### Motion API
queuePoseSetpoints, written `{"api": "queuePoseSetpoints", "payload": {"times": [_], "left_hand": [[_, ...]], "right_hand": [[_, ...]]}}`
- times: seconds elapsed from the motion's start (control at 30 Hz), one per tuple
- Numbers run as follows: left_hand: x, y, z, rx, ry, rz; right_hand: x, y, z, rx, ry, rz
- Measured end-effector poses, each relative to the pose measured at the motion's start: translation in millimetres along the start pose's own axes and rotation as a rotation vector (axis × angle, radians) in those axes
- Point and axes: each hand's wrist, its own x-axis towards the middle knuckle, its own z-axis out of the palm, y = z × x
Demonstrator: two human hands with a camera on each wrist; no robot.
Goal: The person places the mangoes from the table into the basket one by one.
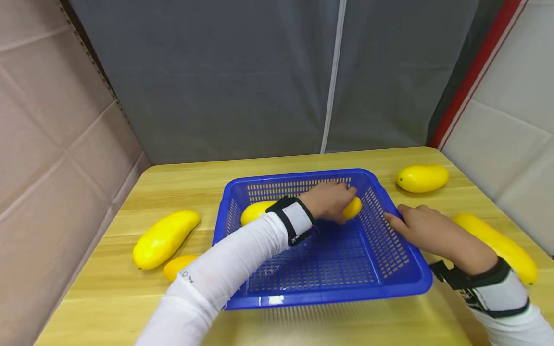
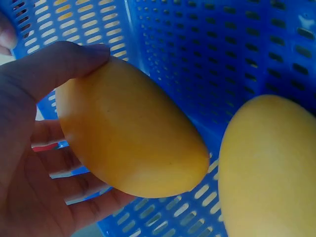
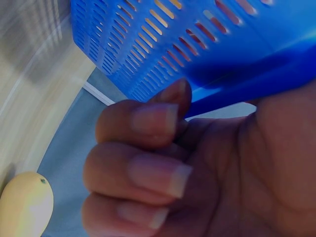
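Note:
A blue plastic basket [image 1: 329, 295] with slotted walls is at the middle of the table. Inside its far right part, my left hand [image 1: 331, 199] holds an orange-yellow mango [image 2: 131, 133], thumb on top and fingers along its side and underneath. Beside it in the basket lies a larger yellow mango [image 2: 271, 168], partly hidden by my left forearm in the head view. My right hand [image 1: 433, 230] grips the basket's right rim. In the right wrist view, the fingers [image 3: 143, 170] curl below the rim on the outer side.
On the wooden table [image 1: 99, 288], a yellow mango [image 1: 166, 239] and a smaller orange one [image 1: 178, 266] lie left of the basket, the latter partly behind my sleeve. Two more mangoes lie to the right, one at the back [image 1: 422, 178], one [image 1: 502, 245] behind my right wrist. A grey curtain [image 1: 216, 86] hangs behind.

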Motion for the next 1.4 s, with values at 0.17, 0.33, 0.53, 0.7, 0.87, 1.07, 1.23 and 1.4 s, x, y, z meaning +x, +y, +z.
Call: {"api": "queuePoseSetpoints", "payload": {"times": [0.17,0.33,0.53,0.7,0.87,1.07,1.23,1.4], "left_hand": [[0.9,4.8,4.6,0.016,-0.004,0.017],[3.4,8.3,9.9,0.036,-0.020,0.016],[7.3,8.8,14.0,0.051,-0.021,-0.012],[7.7,8.1,14.3,0.095,-0.011,-0.030],[7.4,7.9,13.1,0.148,0.025,-0.027],[7.5,8.2,13.4,0.145,0.048,-0.024],[8.4,8.8,14.6,0.126,0.050,-0.031],[7.8,8.5,13.5,0.118,0.039,-0.024]], "right_hand": [[0.5,-1.0,-1.1,-0.005,0.000,0.004],[0.4,-1.5,-2.1,-0.005,-0.002,0.005],[0.7,-1.9,-2.4,-0.004,-0.009,0.013],[2.0,-1.6,-1.6,-0.017,-0.001,0.013],[2.6,-0.9,-1.3,-0.013,0.003,0.014],[2.1,-0.2,-0.1,0.005,-0.007,0.009],[2.7,0.6,1.0,0.014,-0.009,0.002],[3.2,1.1,1.3,0.006,-0.007,0.006]]}}
